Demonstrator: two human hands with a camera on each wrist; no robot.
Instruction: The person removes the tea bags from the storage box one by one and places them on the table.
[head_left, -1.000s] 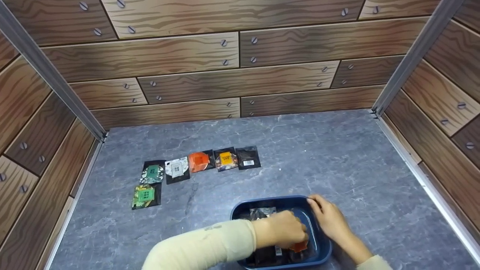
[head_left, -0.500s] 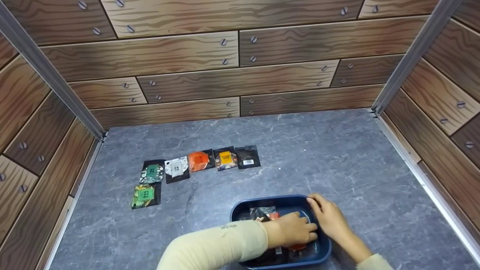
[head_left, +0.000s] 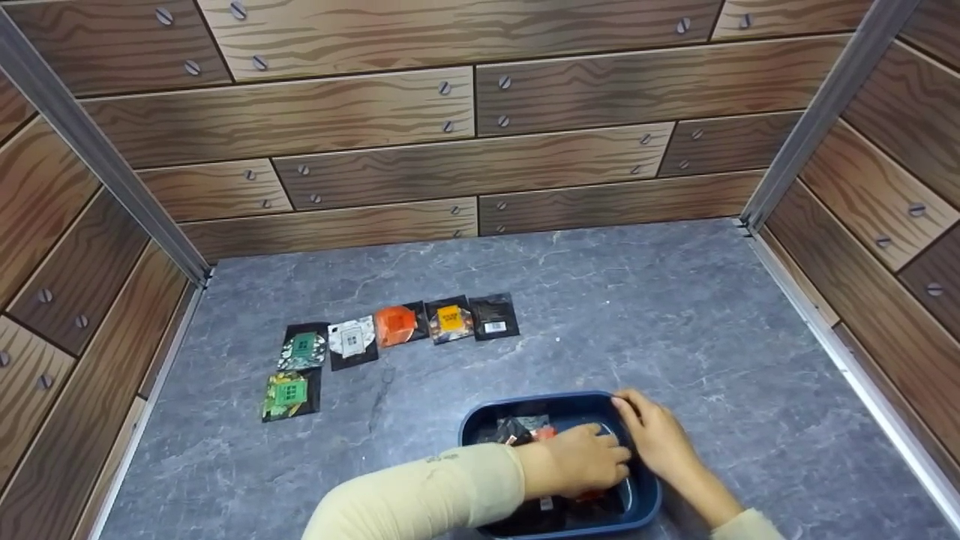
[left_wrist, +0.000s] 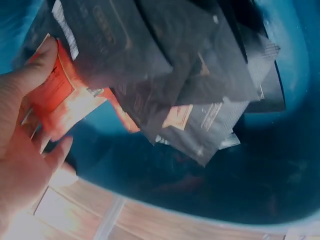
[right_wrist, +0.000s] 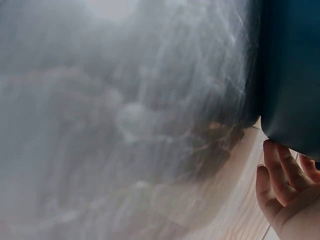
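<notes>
A blue plastic tub (head_left: 651,504) sits at the near edge of the head view, with several dark sachets (left_wrist: 195,60) piled inside. My left hand (head_left: 589,459) reaches down into it. In the left wrist view, its thumb and fingers pinch an orange-fronted sachet (left_wrist: 56,90) at the side of the pile. My right hand (head_left: 664,442) grips the tub at its far right corner. The right wrist view has that hand's fingers (right_wrist: 280,167) against the outer wall. In the head view, the left hand and sleeve cover much of the pile.
On the grey marbled table (head_left: 637,300), several sachets lie face up in a row, from a dark green one (head_left: 303,346) to a plain black one (head_left: 495,316) with a barcode. A light green sachet (head_left: 289,393) lies below the row's left end. Wood-patterned walls (head_left: 375,112) enclose the table.
My left hand has shifted slightly right inside the tub and its fingers have spread from a closer bunch. A red-orange patch now shows beside its wrist. The right hand stays on the tub.
</notes>
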